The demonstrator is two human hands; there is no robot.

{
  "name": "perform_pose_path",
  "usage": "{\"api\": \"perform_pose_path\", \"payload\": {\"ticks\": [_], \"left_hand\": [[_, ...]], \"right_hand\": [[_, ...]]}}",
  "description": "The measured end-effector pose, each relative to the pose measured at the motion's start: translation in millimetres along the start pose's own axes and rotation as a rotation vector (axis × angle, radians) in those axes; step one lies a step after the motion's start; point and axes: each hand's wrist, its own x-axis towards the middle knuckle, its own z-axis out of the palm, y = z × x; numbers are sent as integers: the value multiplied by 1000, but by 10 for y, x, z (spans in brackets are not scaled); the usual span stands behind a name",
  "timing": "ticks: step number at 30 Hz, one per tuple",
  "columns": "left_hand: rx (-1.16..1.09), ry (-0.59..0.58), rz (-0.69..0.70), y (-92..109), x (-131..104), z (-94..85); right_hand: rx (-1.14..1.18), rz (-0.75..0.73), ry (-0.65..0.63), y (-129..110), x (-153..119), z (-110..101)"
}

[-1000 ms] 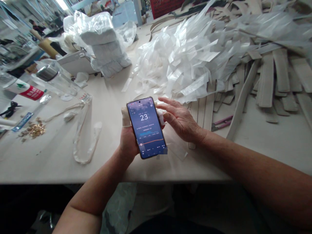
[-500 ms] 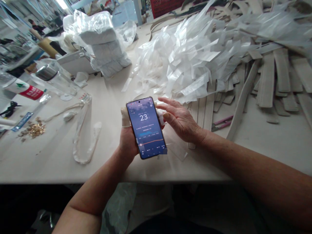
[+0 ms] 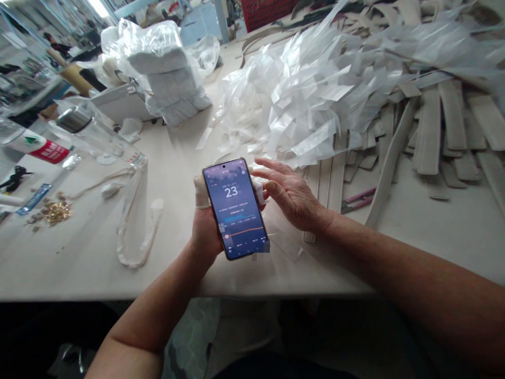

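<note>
Left hand [image 3: 205, 223] wrapped around a phone [image 3: 235, 208] just below the middle of the frame, thumb in a white fabric cot lying along the phone's left edge, wrapped fingertips peeking out past its right edge. Phone held tilted face-up above the near edge of the table [image 3: 79, 263], screen lit blue with a large "23" and a graph line beneath. Right hand [image 3: 294, 197] just beside the phone's right edge, loosely spread and slightly curled, palm down, holding nothing, fingertips near the phone's upper right corner; contact with the phone impossible to tell.

Heaped across the upper middle and upper right of the frame, a big pile of clear plastic sleeves [image 3: 307, 100]. Underneath and to the right of that pile, beige straps [image 3: 450, 121] fanned out flat on the table. Pink-handled snips [image 3: 357, 200] lying right of the right hand, just beyond the wrist. Stack of white bundles in a plastic bag [image 3: 165, 68] in the upper left. Clear bottle with a metal cap [image 3: 92, 134] at the left, a red-labelled bottle [image 3: 35, 147] further left. Small heap of gold metal bits [image 3: 53, 211] at the left edge, and a looped pale strap in clear wrap [image 3: 136, 221] lying left of the left hand.
</note>
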Motion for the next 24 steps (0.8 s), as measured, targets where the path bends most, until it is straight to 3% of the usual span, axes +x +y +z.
{"api": "perform_pose_path", "payload": {"ticks": [24], "left_hand": [[-11,12,8,-4,-15,48]], "right_hand": [[13,-15,-2,-3,7,-10]]}}
